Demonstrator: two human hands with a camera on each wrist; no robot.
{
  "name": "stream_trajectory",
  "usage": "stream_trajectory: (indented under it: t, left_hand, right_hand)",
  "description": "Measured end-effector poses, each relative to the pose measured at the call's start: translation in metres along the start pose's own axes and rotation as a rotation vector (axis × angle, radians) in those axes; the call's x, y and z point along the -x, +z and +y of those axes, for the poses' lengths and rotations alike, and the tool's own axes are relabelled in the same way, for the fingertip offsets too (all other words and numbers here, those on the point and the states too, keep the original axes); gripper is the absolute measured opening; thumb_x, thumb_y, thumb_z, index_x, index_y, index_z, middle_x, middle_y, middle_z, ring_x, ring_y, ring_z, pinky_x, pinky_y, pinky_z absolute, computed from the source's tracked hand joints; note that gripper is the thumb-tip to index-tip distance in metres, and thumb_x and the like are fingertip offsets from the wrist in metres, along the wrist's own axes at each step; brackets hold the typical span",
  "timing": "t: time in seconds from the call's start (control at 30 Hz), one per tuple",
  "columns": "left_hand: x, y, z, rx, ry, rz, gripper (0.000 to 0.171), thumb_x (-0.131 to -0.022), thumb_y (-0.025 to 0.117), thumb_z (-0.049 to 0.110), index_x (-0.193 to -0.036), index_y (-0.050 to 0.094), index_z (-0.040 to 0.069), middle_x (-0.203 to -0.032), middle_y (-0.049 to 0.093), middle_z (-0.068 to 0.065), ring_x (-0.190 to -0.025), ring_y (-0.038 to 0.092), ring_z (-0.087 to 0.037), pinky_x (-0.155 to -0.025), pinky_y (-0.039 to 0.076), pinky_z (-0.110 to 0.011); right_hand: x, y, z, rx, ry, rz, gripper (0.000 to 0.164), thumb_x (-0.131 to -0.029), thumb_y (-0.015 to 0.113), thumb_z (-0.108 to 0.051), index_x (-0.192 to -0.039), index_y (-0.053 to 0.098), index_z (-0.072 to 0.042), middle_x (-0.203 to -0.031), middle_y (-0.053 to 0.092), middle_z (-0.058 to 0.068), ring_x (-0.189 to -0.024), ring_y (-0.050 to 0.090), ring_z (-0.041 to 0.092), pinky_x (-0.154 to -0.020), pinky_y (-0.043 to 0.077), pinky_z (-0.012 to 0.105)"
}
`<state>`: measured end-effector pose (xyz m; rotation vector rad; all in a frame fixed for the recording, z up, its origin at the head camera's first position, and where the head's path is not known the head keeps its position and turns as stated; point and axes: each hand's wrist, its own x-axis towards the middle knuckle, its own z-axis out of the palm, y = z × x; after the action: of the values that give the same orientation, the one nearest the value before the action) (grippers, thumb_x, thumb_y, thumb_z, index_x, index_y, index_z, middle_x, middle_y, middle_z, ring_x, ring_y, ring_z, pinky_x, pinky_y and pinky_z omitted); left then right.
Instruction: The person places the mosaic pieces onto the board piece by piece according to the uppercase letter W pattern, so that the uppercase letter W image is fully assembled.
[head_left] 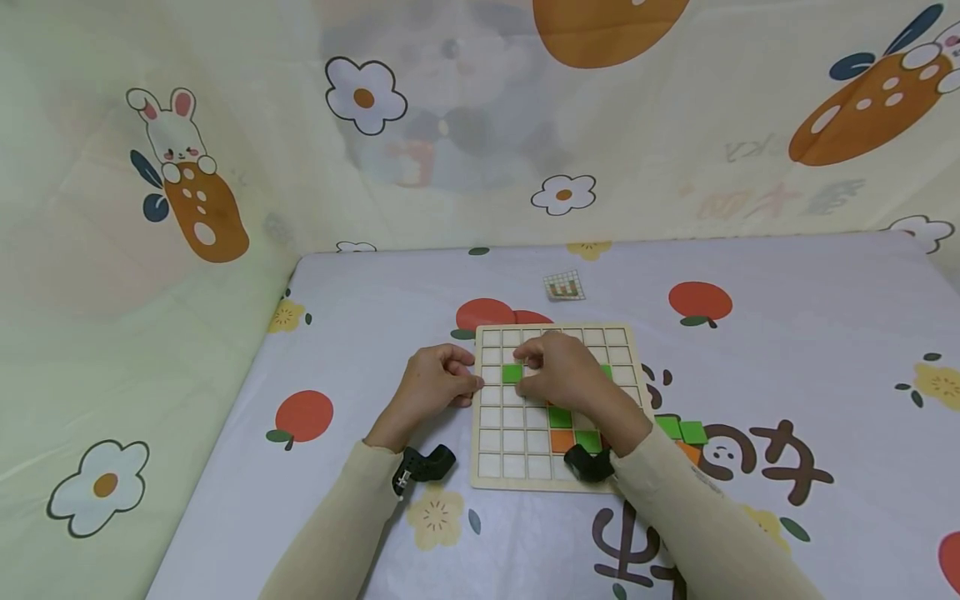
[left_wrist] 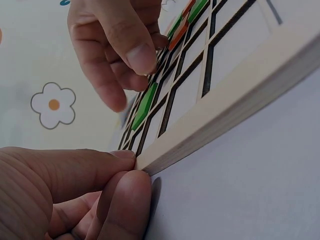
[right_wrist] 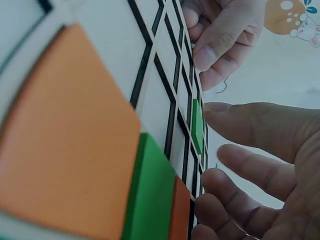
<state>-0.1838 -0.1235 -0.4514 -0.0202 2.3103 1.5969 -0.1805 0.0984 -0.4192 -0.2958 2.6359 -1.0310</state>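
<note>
A square wooden grid board (head_left: 478,458) lies on the cloth, with green and orange square tiles set in some of its cells. My left hand (head_left: 431,385) pinches the board's left edge between thumb and fingers, as the left wrist view shows close up. Over the upper middle of the board is my right hand (head_left: 566,375), thumb and fingers spread apart with nothing between them. Its thumb tip is right beside a single green tile (head_left: 512,373) lying in a left-side cell. The right hand and forearm hide part of the grid and several tiles.
Loose green tiles (head_left: 693,432) and an orange tile (head_left: 687,452) lie right of the board, partly behind the right sleeve. A small card with a grid pattern (head_left: 564,286) rests beyond the board. Printed cloth walls stand behind and at the left.
</note>
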Motion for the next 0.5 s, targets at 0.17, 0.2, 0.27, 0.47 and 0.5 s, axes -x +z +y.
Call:
stream_trajectory:
  t: [0.17,0.2,0.27,0.47,0.5]
  left_hand:
    - [0.000,0.000,0.000,-0.003,0.003,0.000,0.028,-0.089,0.081,0.002,-0.113,0.067,-0.001,-0.083,0.068,-0.009,-0.063,0.069,-0.015,-0.062,0.064,-0.029]
    - [0.000,0.000,0.000,-0.001,0.001,0.001,0.028,-0.088,0.081,0.002,-0.113,0.067,-0.001,-0.083,0.068,-0.009,-0.064,0.069,-0.015,-0.062,0.064,-0.029]
    - [0.000,0.000,0.000,-0.002,0.002,0.004,0.028,-0.088,0.081,0.002,-0.113,0.068,-0.001,-0.083,0.068,-0.009,-0.064,0.068,-0.014,-0.063,0.064,-0.029]
    - [0.000,0.001,0.000,-0.014,0.006,0.015,0.029,-0.087,0.082,0.002,-0.113,0.068,-0.001,-0.083,0.068,-0.009,-0.063,0.068,-0.014,-0.061,0.064,-0.028]
    - [0.000,0.001,0.000,-0.017,0.005,0.017,0.029,-0.087,0.082,0.002,-0.113,0.068,-0.001,-0.083,0.068,-0.009,-0.063,0.068,-0.014,-0.061,0.064,-0.028]
  right_hand:
    - [0.014,-0.006,0.003,-0.011,-0.028,0.051,0.049,-0.088,0.081,-0.015,-0.135,0.069,-0.009,-0.127,0.066,0.014,-0.117,0.062,0.032,-0.100,0.054,0.050]
    - [0.018,-0.008,0.004,-0.008,-0.032,0.062,0.050,-0.089,0.080,-0.016,-0.137,0.068,-0.009,-0.131,0.065,0.014,-0.120,0.062,0.033,-0.101,0.054,0.052]
    - [0.024,-0.012,0.006,-0.008,-0.039,0.083,0.052,-0.090,0.080,-0.018,-0.139,0.066,-0.010,-0.136,0.063,0.015,-0.124,0.060,0.034,-0.103,0.053,0.055]
    - [0.052,-0.030,0.021,-0.035,-0.029,0.141,0.052,-0.092,0.077,-0.020,-0.141,0.064,-0.008,-0.142,0.060,0.016,-0.131,0.055,0.038,-0.104,0.050,0.062]
    - [0.058,-0.033,0.025,-0.038,-0.022,0.150,0.051,-0.092,0.077,-0.020,-0.140,0.064,-0.008,-0.141,0.060,0.016,-0.129,0.055,0.039,-0.103,0.051,0.061]
